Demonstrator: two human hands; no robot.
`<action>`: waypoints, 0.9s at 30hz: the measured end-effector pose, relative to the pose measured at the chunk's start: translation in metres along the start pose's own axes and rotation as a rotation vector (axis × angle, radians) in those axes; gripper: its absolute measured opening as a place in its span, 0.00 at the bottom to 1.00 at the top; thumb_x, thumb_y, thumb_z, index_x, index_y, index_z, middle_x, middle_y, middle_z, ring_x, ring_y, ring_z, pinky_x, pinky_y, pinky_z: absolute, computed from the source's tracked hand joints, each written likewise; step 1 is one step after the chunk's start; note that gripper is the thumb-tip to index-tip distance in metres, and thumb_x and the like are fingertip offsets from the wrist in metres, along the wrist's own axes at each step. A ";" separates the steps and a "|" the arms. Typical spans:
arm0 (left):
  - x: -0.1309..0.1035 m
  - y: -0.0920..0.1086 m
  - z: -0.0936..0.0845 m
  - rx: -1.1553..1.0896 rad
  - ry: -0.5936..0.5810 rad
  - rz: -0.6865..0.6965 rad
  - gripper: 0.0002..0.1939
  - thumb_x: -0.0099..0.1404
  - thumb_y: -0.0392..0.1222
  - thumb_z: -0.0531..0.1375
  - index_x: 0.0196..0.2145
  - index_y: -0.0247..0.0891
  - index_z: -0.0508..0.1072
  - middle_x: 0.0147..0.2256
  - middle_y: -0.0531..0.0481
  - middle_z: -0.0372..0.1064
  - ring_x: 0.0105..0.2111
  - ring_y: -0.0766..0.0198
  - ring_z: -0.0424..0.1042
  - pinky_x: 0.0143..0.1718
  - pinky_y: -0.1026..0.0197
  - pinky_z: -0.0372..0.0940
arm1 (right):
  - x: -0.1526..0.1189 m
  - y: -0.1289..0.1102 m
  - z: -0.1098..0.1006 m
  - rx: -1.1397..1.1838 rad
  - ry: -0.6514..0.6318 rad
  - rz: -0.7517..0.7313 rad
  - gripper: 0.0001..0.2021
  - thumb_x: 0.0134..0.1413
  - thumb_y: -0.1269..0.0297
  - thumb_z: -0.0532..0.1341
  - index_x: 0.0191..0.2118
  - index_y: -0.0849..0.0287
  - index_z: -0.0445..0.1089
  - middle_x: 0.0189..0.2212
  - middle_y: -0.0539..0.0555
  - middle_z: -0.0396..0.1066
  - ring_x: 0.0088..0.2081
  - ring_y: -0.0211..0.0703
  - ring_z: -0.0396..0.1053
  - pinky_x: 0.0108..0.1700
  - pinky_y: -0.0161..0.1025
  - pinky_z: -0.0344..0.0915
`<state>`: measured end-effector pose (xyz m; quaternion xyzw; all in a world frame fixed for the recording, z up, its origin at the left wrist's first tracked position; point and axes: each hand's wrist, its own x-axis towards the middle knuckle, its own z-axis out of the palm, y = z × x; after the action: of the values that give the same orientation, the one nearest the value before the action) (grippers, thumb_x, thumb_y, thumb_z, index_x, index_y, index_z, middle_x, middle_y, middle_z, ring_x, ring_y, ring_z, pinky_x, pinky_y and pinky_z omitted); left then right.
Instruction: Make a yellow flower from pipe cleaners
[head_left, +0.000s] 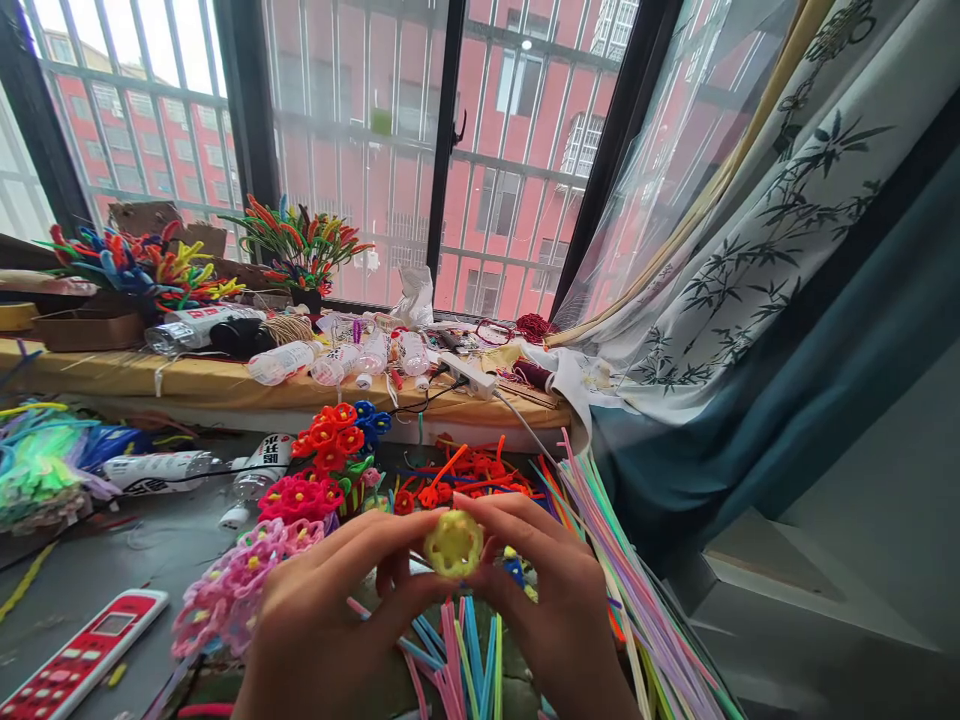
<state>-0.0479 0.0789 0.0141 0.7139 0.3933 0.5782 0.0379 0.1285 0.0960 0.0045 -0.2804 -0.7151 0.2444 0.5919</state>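
Observation:
Between my two hands is a small yellow pipe-cleaner flower (454, 544), round with gaps between its loops. My left hand (352, 590) pinches its left side with thumb and fingertips. On the other side, my right hand (544, 580) grips it the same way. Just below lie loose pink, blue and light-green pipe cleaners (469, 660). Left of my hands are pink pipe-cleaner flowers (240, 580), with crimson flowers (296, 495), red-orange flowers (328, 435) and blue flowers (373, 422) behind them.
Long pastel pipe cleaners (637, 590) run along the right side. Red pipe-cleaner pieces (465, 475) lie behind my hands. A red and white remote-like device (82, 655) rests at lower left. Plastic bottles (281, 362) and a power strip (469, 375) sit on the windowsill. Curtains (750, 270) hang at right.

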 end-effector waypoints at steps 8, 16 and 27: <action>-0.001 0.003 0.007 -0.193 0.071 -0.249 0.13 0.55 0.51 0.71 0.38 0.47 0.82 0.25 0.57 0.75 0.23 0.66 0.72 0.27 0.66 0.67 | 0.007 0.002 0.005 -0.097 0.052 -0.018 0.07 0.60 0.61 0.67 0.43 0.50 0.81 0.36 0.50 0.80 0.38 0.41 0.75 0.41 0.32 0.69; 0.001 0.002 0.008 -0.188 -0.021 -0.173 0.19 0.53 0.48 0.73 0.44 0.54 0.80 0.29 0.57 0.74 0.22 0.69 0.67 0.28 0.68 0.66 | 0.009 0.005 0.009 -0.116 0.123 -0.148 0.09 0.63 0.65 0.63 0.34 0.53 0.81 0.29 0.51 0.80 0.29 0.41 0.72 0.33 0.35 0.67; 0.004 0.011 0.009 -0.073 -0.040 -0.099 0.14 0.58 0.45 0.70 0.43 0.54 0.78 0.35 0.58 0.75 0.22 0.70 0.64 0.27 0.69 0.64 | 0.009 0.004 0.006 -0.154 0.106 -0.188 0.11 0.66 0.62 0.61 0.36 0.53 0.81 0.29 0.52 0.80 0.30 0.43 0.71 0.32 0.37 0.67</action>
<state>-0.0343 0.0767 0.0199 0.7031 0.4058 0.5753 0.1002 0.1216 0.1046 0.0068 -0.2693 -0.7225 0.1173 0.6259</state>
